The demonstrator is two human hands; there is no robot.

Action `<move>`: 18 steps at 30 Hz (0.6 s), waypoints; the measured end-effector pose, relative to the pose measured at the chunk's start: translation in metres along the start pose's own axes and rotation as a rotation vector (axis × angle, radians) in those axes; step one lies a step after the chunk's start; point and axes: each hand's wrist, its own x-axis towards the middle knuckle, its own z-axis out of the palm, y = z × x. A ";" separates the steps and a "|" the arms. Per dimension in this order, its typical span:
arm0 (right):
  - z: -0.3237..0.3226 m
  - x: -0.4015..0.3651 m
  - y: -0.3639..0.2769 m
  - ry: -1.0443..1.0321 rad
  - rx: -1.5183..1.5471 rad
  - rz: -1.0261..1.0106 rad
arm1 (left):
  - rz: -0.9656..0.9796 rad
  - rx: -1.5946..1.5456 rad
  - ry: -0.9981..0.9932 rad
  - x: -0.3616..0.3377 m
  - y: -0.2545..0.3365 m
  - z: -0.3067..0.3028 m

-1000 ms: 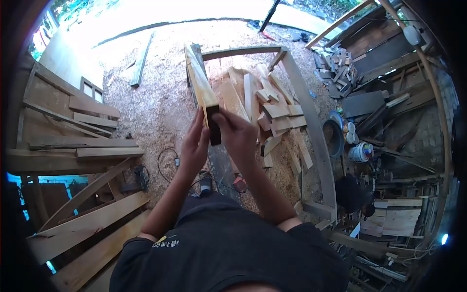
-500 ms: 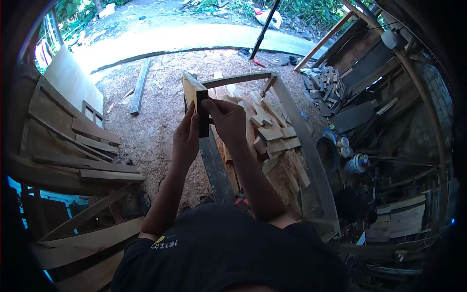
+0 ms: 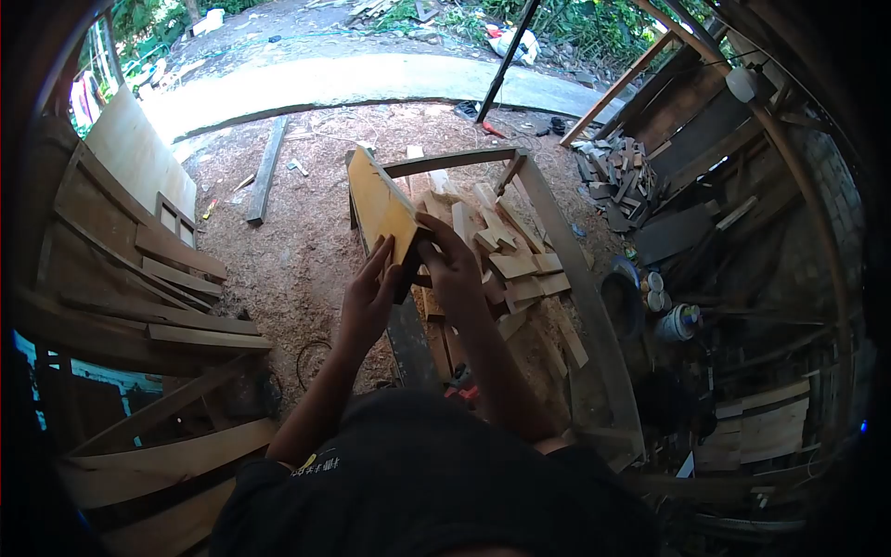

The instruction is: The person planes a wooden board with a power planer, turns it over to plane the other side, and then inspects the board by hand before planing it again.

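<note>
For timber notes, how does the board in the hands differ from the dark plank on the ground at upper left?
The board shows a yellowish face; the plank looks dark. Left hand and right hand hold the board, while the plank lies untouched on the ground. Both look wooden and long.

board (image 3: 380,212): wd, lks smth | shirt (image 3: 436,478): cloth, matt | flr (image 3: 278,265): wd shavings, rough

By outdoor daylight the pale path (image 3: 371,79) is being bleached, while the lower-right boards (image 3: 761,432) are being shadowed and the edges curved and blackened.
</note>
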 end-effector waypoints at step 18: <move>-0.069 -0.089 0.106 0.088 0.376 0.127 | -0.303 -0.515 -0.071 -0.043 -0.054 0.047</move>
